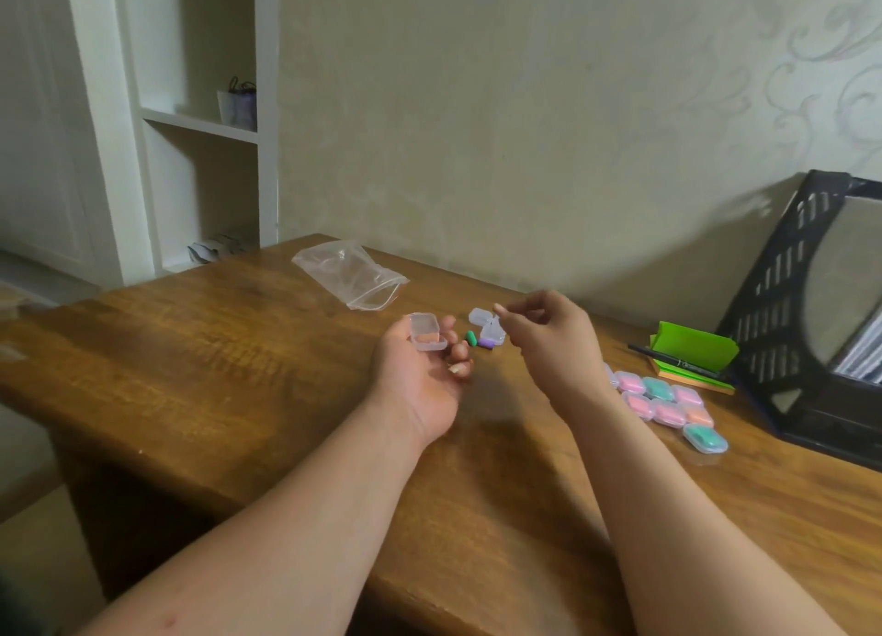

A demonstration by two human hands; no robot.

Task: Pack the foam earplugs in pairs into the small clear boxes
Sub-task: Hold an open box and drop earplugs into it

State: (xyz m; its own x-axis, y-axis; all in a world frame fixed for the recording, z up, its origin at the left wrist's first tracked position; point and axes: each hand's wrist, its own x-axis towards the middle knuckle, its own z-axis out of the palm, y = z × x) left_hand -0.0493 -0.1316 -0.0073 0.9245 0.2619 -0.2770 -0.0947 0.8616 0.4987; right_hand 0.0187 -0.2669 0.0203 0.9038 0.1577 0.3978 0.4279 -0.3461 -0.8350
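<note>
The left hand (420, 373) grips an open clear box (426, 333) of orange foam over the tabletop (238, 373). The right hand (549, 334) hovers beside it, fingers loosely curled, contents impossible to tell.
</note>
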